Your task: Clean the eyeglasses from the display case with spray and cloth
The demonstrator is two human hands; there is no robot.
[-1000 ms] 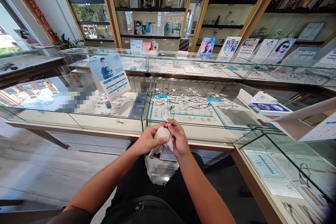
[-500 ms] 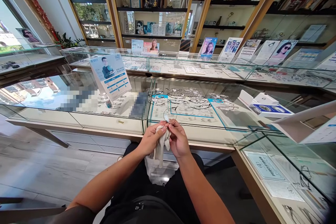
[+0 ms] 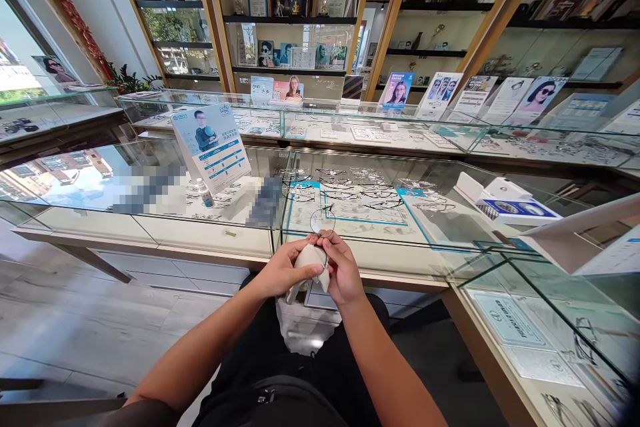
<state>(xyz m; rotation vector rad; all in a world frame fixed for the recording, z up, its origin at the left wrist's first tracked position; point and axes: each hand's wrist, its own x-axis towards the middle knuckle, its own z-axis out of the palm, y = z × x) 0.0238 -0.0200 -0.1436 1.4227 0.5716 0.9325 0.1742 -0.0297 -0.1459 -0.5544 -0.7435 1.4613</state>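
Note:
A thin-framed pair of glasses (image 3: 323, 221) is held in front of me, one round lens sticking up above my fingers. My right hand (image 3: 344, 269) is closed on the frame from the right. My left hand (image 3: 285, 269) is closed on a pale cleaning cloth (image 3: 309, 263), which is pressed around the lower lens and hangs down between both hands. Both hands sit just in front of the edge of the glass display counter (image 3: 380, 260), above my lap.
The counter holds rows of glasses (image 3: 350, 193) under glass. On top stand a blue-and-white leaflet stand (image 3: 213, 147), a small spray bottle (image 3: 204, 193) and an open white box (image 3: 505, 199). A second glass case (image 3: 550, 320) runs along the right. Shelves line the back wall.
The cloth, which hung loosely half a second ago, is bunched around the lens again. Both hands shifted slightly down and the glasses turned a little between them.

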